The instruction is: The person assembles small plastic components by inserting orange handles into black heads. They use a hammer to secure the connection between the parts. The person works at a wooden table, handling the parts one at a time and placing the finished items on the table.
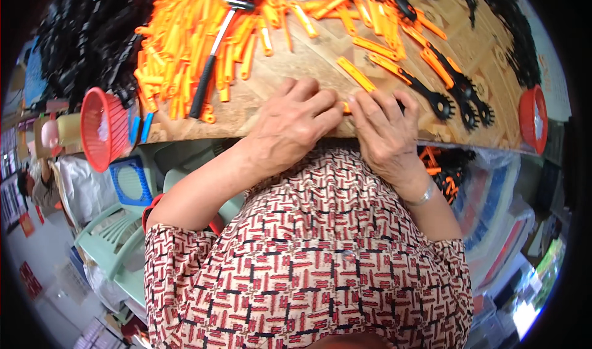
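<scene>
My left hand point(297, 118) and my right hand point(387, 130) are close together at the near edge of the table, fingers curled and closed. A small bit of an orange plastic piece point(346, 107) shows between their fingertips; the rest of it is hidden by the hands. Something black point(402, 106) peeks out between the fingers of my right hand, too covered to name. Just beyond my right fingertips lies a loose orange handle point(356, 73). To the right rest several black toothed pasta servers point(441, 105) with orange handles.
A big heap of orange handles point(179, 47) covers the left of the wooden table point(296, 59). On it lies a hammer point(213, 59) with a black grip. Black plastic parts point(92, 34) pile up at far left. Red baskets point(106, 129) stand at both sides, and a green chair point(114, 244) is below left.
</scene>
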`<state>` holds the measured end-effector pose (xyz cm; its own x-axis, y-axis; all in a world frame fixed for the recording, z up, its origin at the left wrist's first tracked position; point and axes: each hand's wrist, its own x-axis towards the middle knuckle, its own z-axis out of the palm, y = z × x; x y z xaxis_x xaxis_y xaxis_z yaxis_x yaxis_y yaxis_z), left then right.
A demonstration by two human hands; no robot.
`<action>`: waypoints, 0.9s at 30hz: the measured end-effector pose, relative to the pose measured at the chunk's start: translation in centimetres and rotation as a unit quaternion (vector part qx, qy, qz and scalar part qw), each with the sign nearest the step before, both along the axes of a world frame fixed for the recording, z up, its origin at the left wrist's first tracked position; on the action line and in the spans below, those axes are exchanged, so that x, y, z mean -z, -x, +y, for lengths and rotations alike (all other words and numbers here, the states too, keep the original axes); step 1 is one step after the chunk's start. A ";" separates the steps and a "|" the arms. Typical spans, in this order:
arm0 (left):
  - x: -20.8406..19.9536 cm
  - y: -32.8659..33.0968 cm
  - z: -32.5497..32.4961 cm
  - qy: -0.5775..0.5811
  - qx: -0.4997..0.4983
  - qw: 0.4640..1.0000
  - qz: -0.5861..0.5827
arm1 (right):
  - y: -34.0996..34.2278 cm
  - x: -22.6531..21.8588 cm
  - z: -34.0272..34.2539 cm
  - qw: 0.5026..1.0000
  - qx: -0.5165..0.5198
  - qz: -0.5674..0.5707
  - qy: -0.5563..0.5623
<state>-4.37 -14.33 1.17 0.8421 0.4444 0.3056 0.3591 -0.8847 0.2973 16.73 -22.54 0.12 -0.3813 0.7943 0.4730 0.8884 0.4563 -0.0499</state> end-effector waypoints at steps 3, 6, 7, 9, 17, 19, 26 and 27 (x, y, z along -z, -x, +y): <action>-0.5 0.7 2.0 0.071 -0.002 0.995 -0.074 | -0.6 -0.4 0.5 0.999 -0.028 0.014 0.013; -2.1 3.5 3.4 0.026 -0.119 0.987 -0.102 | -0.6 -0.7 0.2 0.998 -0.009 0.051 0.031; -2.4 4.8 4.2 -0.020 -0.194 0.977 -0.086 | -0.3 -1.0 -0.3 0.996 0.006 0.071 0.046; -2.7 6.5 5.3 -0.094 -0.309 0.946 -0.028 | 0.4 -2.0 -1.5 0.989 0.051 0.107 0.083; -0.8 9.1 7.6 -0.129 -0.367 0.920 0.035 | -1.2 -1.6 -4.9 0.923 0.172 0.247 0.239; -0.2 9.2 8.4 -0.121 -0.405 0.906 0.032 | -1.5 -0.9 -4.9 0.891 0.201 0.310 0.263; -2.7 8.3 8.2 -0.059 -0.389 0.915 0.096 | -2.9 3.1 -5.1 0.778 0.235 0.504 0.292; -2.2 8.6 7.8 -0.057 -0.388 0.915 0.100 | -3.2 3.7 -5.3 0.772 0.237 0.507 0.303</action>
